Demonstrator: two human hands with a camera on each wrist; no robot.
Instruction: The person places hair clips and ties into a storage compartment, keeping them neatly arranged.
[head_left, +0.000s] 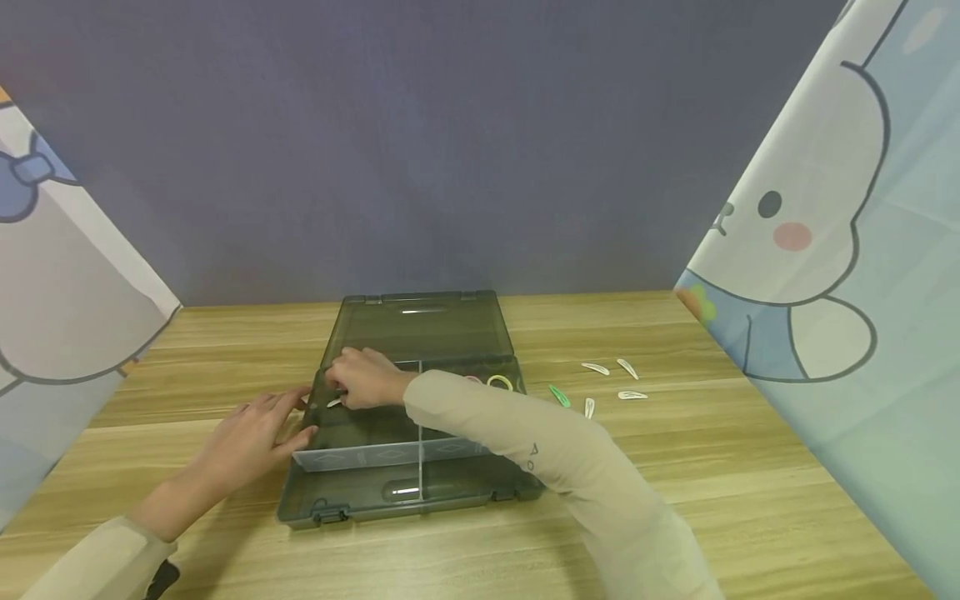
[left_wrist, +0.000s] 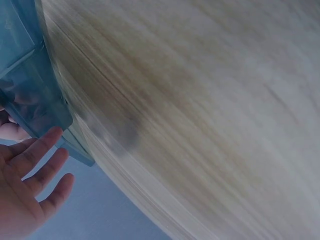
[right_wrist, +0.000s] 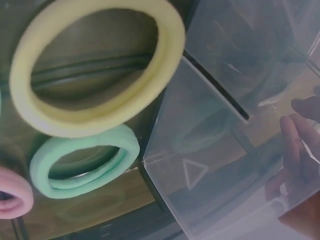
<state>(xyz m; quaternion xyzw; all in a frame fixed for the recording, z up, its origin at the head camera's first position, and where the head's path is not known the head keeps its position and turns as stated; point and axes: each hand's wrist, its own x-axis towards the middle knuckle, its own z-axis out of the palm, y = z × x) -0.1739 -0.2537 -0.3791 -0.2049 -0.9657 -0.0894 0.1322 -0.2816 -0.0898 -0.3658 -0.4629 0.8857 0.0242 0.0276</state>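
Note:
A grey see-through divided box (head_left: pixel 360 505) lies open on the table, its lid (head_left: pixel 420 329) folded back. Reaching into the left back compartment, my right hand (head_left: pixel 367 379) has its fingers curled down, and a white hair clip (head_left: pixel 334 402) shows at its fingertips. Through the clear divider (right_wrist: pixel 200 145), the right wrist view shows the fingers (right_wrist: pixel 295 142) close together. My left hand (head_left: pixel 255 433) rests against the box's left side with fingers spread; its fingertips are at the box's edge in the left wrist view. Yellow (right_wrist: pixel 97 117), green (right_wrist: pixel 85 187) and pink (right_wrist: pixel 12 192) hair ties lie in the right compartment, partly behind my right arm.
To the right of the box, several white hair clips (head_left: pixel 632 395) and one green clip (head_left: pixel 559 396) lie on the wooden table (head_left: pixel 720 500). A grey wall (head_left: pixel 427 150) stands behind, with cartoon-printed cloth (head_left: pixel 810 208) at both sides.

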